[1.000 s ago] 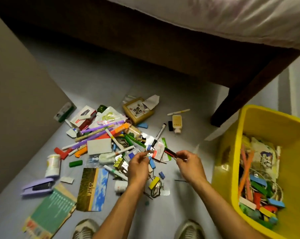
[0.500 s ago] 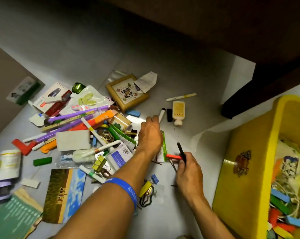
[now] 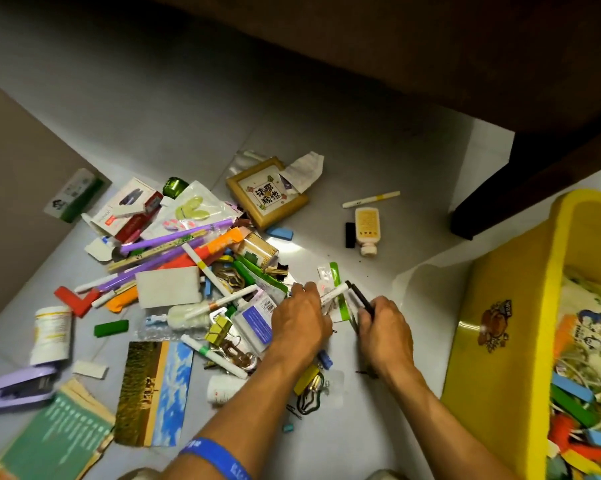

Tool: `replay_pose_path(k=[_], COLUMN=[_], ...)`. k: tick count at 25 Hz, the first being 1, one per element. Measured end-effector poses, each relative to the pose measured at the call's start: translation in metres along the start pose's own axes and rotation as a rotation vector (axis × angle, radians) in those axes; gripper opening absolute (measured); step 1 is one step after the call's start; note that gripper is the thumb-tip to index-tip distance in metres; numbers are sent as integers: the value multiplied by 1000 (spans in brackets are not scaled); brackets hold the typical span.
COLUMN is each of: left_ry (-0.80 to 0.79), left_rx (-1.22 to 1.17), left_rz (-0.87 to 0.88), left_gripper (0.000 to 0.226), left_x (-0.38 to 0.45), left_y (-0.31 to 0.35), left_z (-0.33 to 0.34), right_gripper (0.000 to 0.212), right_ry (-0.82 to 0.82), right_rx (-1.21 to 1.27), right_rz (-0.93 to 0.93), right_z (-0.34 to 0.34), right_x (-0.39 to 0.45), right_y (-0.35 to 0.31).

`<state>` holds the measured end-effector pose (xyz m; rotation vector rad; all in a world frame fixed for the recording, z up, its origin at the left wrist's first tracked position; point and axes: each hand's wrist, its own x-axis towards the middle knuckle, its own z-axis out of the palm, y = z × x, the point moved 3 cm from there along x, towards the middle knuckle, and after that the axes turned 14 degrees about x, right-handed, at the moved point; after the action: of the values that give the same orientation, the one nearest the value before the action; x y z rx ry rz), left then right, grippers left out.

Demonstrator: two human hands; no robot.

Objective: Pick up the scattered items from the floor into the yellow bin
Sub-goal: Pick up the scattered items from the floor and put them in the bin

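The left hand (image 3: 301, 317) curls round a slim white marker (image 3: 334, 293); the right hand (image 3: 385, 322) pinches thin black sticks (image 3: 359, 299) — both left of the glossy yellow bin (image 3: 506, 344), where the scattered items (image 3: 188, 271) remain floor-bound.

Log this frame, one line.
left hand: holds white marker | right hand: holds black pen | yellow bin: right, part full | floor pile: remains
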<state>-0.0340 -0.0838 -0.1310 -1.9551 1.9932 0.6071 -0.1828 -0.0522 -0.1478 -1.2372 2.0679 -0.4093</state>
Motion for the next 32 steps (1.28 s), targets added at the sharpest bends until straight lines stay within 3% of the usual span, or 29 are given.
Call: replay_pose_path(k=[3,5,7,9,11,13,15,16,19,20,21,23,26,28,30,32], left_ry=[-51,-142,-319,-441,-460,-351,-199,-125,54,63,57,62,44,13,-18,-16], left_rx=[-158,-549,-1100,-1501,-1696,-1793,-1670,-1458,-566,-371,-268,-261,-342,-389,-432,-411], left_rz=[-58,-133,-119,-24,50,-4,-211,-274,-169,-119,-89,-97,-159,-178,-179,-159], left_gripper=[44,36,30,44,42,25,15,13,27,37,46,48,39,40,39,38], left_x=[2,1,-5,-13,-15,-13,-3,3,13,13,14,16,24,26,21,14], left_y=[-3,-9,-8,-5,-3,0,0,1,10,15,19,23,21,15,8,5], left_z=[-2,-5,-9,-12,-16,-17,-14,-13,-5,0,5,12,10,7,8,11], right_gripper=[41,53,48,37,26,14,14,14,18,22,22,22,14,11,25,30], right_ry=[-4,-3,5,14,50,105,166,203,230,216,221,228,222,202,38,-50], right_rx=[-1,-29,-9,5,18,124,385,535,1174,1389,1545,1623,1379,925,321,58], right_rz=[68,62,48,34,29,47,149,231,509,580,637,707,720,551,287,183], right_z=[-1,8,17,18,13,5,-4,-7,-11,-12,-13,-14,-13,-14,-4,6], right_x=[-6,-19,-32,-37,-37,-37,-40,-42,-48,-50,-53,-59,-67,-69,-72,-76], right_y=[15,20,24,24,22,22,26,29,35,33,31,31,35,36,36,35])
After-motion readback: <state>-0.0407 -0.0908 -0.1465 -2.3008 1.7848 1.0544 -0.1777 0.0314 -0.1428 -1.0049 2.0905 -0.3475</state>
